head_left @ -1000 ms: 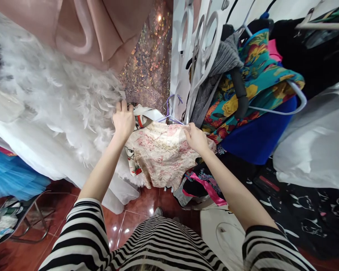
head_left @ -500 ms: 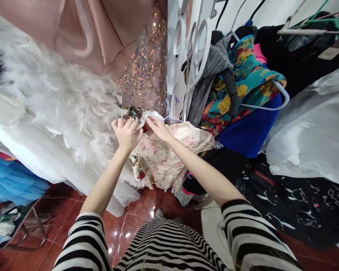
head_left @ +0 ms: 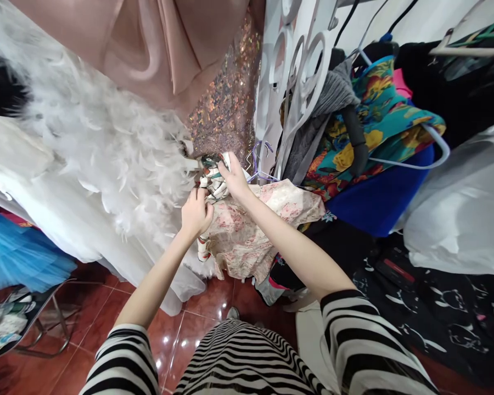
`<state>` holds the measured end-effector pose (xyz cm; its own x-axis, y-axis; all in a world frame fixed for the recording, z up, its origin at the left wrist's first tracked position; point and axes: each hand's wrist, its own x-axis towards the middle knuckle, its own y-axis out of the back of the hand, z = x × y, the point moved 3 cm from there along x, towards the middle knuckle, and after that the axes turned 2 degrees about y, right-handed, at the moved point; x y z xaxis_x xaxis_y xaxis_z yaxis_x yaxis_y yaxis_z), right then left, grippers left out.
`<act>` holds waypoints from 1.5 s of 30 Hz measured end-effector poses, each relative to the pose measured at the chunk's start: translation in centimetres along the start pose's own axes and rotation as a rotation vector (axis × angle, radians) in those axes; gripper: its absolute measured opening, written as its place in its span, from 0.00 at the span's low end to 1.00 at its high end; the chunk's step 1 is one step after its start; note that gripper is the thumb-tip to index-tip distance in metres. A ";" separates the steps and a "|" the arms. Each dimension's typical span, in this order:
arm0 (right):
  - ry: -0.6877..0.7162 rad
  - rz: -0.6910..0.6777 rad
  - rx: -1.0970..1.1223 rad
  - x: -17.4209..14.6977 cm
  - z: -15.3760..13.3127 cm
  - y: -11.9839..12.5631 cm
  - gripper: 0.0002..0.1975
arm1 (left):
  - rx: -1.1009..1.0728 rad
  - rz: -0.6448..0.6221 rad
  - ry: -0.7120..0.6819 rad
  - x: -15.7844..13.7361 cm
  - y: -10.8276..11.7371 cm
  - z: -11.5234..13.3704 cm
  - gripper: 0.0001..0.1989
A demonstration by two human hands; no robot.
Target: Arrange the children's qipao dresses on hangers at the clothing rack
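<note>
A white garment [head_left: 218, 187] with a dark, red and green print is bunched between my hands; its lower end shows beneath my left wrist. My left hand [head_left: 196, 213] is closed on its lower left edge, fingers curled. Higher and to the right, my right hand [head_left: 235, 180] grips the upper part, thumb and fingers closed on the cloth. Right behind it, a cream blouse with pink flowers [head_left: 247, 238] hangs below my hands. A purple hanger [head_left: 262, 174] shows above the blouse, just right of my right hand.
A white feathered dress [head_left: 127, 142] hangs close on the left, under pink satin [head_left: 148, 38]. A white scrollwork metal frame [head_left: 308, 77] rises behind the hanger. Clothes on hangers, including a teal floral garment [head_left: 374, 120], crowd the right. A chair [head_left: 45, 323] stands lower left.
My left hand has moved down along the printed garment, and my right hand has risen slightly. More of the print now shows between them. The whole view has shifted a little.
</note>
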<state>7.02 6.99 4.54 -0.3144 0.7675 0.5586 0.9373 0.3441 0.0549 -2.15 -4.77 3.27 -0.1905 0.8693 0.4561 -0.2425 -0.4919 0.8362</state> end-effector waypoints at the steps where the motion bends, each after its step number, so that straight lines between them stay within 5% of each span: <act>1: 0.027 0.021 0.017 0.1 -0.4 0.1 0.17 | -0.010 -0.030 0.034 0.0 0.0 -0.2 0.14; 11: 0.141 0.088 0.054 -1.0 -5.5 1.2 0.21 | -0.220 -0.078 0.003 -0.3 -0.1 -1.4 0.18; 17: 0.090 0.003 0.081 -6.8 -5.6 1.7 0.19 | -0.512 -0.095 -0.128 0.1 -0.7 -1.9 0.22; 24: 0.018 -0.111 0.121 -11.3 -3.6 1.6 0.17 | -1.037 -0.201 0.054 1.5 -0.5 0.1 0.18; 32: -0.070 -0.382 -0.017 -11.6 -0.2 3.2 0.19 | -0.870 -0.010 0.067 2.6 -1.2 1.2 0.23; 36: -0.254 -0.304 0.210 -9.3 1.1 4.3 0.15 | -0.762 0.054 0.006 2.7 -1.0 1.1 0.22; 39: -0.350 -0.243 0.163 -7.5 2.2 3.7 0.16 | -0.711 0.071 -0.020 2.4 -0.4 1.4 0.22; 45: -0.306 -0.181 0.152 -5.6 2.4 3.1 0.11 | -0.581 -0.001 -0.160 -1.6 2.6 3.1 0.13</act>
<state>11.30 5.00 -0.40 -0.5242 0.8052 0.2773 0.8370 0.5471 -0.0062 0.53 -7.31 5.64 -0.0553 0.8444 0.5329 -0.7313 -0.3976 0.5542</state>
